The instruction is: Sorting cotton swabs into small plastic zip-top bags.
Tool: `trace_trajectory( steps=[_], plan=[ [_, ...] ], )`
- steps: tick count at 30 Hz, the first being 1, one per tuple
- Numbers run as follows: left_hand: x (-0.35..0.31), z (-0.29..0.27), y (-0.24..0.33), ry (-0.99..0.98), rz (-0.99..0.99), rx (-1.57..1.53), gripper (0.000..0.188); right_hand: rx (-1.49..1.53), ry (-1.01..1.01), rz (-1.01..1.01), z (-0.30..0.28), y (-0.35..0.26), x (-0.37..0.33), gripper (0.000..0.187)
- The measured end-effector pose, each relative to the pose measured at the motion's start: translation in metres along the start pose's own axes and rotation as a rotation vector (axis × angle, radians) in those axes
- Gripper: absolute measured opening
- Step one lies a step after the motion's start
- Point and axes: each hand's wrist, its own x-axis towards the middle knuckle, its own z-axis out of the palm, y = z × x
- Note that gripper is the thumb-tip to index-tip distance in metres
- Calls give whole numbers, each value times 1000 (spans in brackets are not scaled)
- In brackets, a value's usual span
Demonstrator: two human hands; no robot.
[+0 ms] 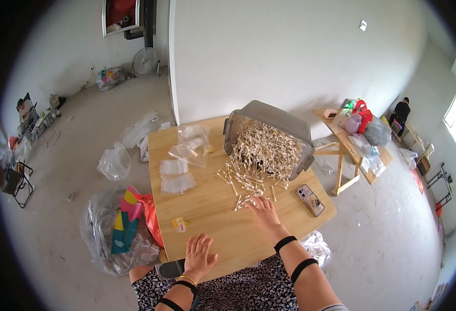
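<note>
A grey translucent plastic bin [269,112] lies tipped on its side on the wooden table [233,249]. Cotton swabs [264,147] fill it and spill out of its mouth toward me. My right hand [264,213] reaches to the near edge of the spill, its fingers stretched out and touching or just over a few loose swabs. Whether a swab is under the fingertips I cannot tell. Flat on the table near its front left edge rests my left hand [201,256], fingers apart, holding nothing. Beyond it lie small yellow-and-white labels [179,224].
Clear plastic bags [177,176] lie on the table's left side, a phone [310,200] on its right. Bulging bags [111,228] crowd the floor at the left. A second table [342,129] with bags stands behind right. Other people sit far off on both sides.
</note>
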Motion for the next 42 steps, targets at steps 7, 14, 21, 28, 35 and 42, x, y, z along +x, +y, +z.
trace_trajectory(
  steps=[7, 14, 21, 28, 35, 42],
  plan=[
    [8, -4, 3, -25, -1, -22, 58, -78, -31, -263, 28, 26, 57, 57],
    [2, -2, -1, -49, -35, -27, 59, 155, -239, -57, -13, 57, 54, 61],
    [4, 0, -1, -28, -23, -35, 59, 141, -242, 26, 2, 74, 41, 52],
    [2, -1, -1, -41, -28, -21, 60, 353, -24, 147, 33, 62, 18, 27],
    [0, -4, -2, -20, -38, -65, 59, 524, 195, 135, 40, -2, -5, 18],
    [1, -6, -3, 1, -20, -74, 66, 576, 259, 141, 45, -89, -29, 20]
  ],
)
